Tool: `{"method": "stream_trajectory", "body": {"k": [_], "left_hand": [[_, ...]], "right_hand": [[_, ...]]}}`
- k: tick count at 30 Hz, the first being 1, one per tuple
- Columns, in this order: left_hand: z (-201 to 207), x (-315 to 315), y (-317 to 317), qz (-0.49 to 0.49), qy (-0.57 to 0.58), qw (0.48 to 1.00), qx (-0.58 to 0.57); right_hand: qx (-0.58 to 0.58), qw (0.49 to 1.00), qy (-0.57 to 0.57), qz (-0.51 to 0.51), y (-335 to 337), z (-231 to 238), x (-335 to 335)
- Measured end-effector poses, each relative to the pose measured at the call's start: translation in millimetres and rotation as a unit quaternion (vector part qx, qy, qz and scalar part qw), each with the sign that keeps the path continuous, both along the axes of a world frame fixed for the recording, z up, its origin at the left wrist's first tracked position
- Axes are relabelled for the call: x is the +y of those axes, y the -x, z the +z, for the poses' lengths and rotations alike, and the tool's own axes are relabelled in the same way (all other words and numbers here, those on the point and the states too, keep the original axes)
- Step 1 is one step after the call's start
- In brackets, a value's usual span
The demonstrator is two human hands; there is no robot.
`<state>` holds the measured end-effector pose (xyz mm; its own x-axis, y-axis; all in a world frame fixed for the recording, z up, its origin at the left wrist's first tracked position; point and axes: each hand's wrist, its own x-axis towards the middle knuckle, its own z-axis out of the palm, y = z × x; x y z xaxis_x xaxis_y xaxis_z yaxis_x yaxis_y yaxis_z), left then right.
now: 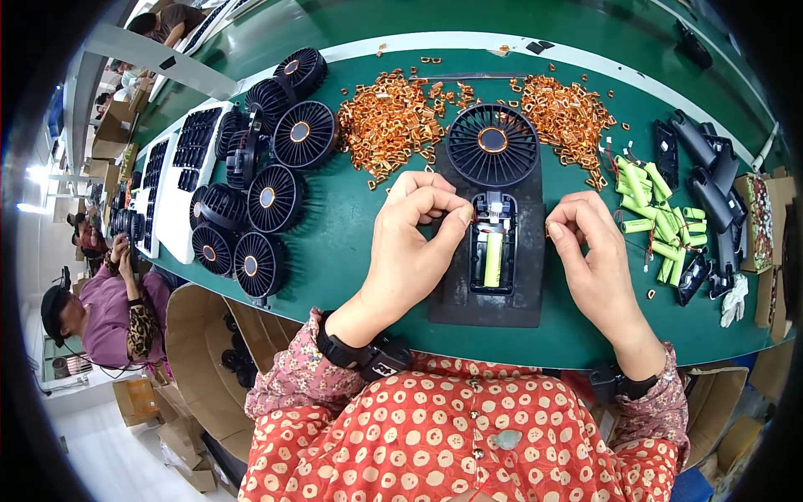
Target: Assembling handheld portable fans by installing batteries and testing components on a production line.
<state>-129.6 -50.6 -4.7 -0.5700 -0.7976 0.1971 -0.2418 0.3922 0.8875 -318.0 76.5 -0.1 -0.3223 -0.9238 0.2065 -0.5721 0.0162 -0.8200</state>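
A black handheld fan lies on a dark mat, its round grille away from me. Its handle casing is uncovered, showing a green battery cell and a small white part with wires above it. My left hand is closed in a pinch at the upper left edge of the casing; what its fingertips hold is too small to make out. On the other side, slightly off the casing, my right hand pinches what looks like a small orange piece.
Orange clips lie in two heaps, a left pile and a right pile. Several black fan heads stack at the left, beside white trays. Green battery cells and black casing shells lie right. A co-worker sits far left.
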Motion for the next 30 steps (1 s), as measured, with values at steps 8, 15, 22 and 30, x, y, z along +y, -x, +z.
{"method": "stream_trajectory", "body": {"k": [8,15,22,30], "left_hand": [[-1.9,-0.4,-1.6,0.005,-0.011,1.000,0.005],[-0.7,-5.6,-5.9,-0.021,-0.022,0.999,-0.008],[-0.1,-1.1,-2.0,-0.008,0.004,1.000,-0.004],[-7.6,2.1,5.4,0.029,0.044,0.999,0.010]], "right_hand": [[0.002,1.000,-0.013,-0.001,-0.3,0.0,-1.2],[-0.005,1.000,-0.017,-0.004,-0.8,-0.8,-3.1],[0.001,1.000,-0.021,-0.001,-0.5,0.5,-3.3],[0.057,0.995,0.062,-0.046,-5.7,-2.1,-8.4]]}}
